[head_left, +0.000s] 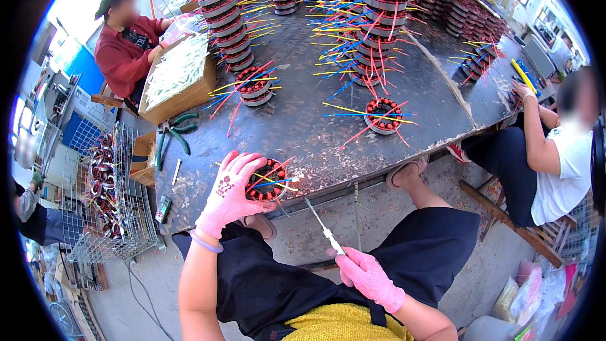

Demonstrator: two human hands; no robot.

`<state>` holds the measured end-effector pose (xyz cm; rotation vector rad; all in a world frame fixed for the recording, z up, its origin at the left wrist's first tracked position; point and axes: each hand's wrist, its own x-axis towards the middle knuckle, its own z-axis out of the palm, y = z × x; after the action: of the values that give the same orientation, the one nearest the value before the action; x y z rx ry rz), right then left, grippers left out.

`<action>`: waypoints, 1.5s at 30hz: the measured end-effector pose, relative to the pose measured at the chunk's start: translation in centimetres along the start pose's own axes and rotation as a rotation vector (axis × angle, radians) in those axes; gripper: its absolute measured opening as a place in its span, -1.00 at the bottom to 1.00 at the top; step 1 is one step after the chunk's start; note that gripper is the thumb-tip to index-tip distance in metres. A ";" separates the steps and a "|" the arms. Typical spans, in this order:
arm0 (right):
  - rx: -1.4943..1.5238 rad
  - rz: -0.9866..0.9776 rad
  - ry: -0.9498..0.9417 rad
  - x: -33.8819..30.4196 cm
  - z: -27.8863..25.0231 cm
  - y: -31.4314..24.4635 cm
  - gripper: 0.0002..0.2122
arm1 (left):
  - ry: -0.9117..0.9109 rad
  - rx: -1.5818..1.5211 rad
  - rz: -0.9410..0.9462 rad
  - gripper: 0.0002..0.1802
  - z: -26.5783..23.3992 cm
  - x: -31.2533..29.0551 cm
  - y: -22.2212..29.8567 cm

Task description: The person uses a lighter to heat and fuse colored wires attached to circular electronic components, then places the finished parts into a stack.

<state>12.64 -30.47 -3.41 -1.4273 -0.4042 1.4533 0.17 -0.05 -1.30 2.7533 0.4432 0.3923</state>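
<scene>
Scuffed table, grey workshop floor

We have passing room over the table beyond our held ring, until the wire-bristled stacks block the way.

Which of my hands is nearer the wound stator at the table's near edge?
Left. Your left hand holds the wound stator from its left; your right hand is apart, lower right, holding a white-handled tool.
</scene>
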 end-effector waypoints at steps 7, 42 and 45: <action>0.064 -0.006 -0.011 0.1 0.1 0.4 -0.68 | 0.001 -0.002 0.006 -0.03 -0.1 0.0 0.1; 0.073 0.003 -0.003 -0.3 0.2 -0.4 -0.68 | -0.010 -0.009 -0.042 -0.02 -0.1 -0.1 0.4; 0.113 -0.015 -0.003 -0.2 0.0 0.2 -0.68 | -0.022 -0.002 -0.099 -0.01 0.0 -0.3 0.6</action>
<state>12.47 -30.70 -3.47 -1.3300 -0.3287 1.4438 0.02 -0.65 -1.13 2.7179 0.5713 0.3374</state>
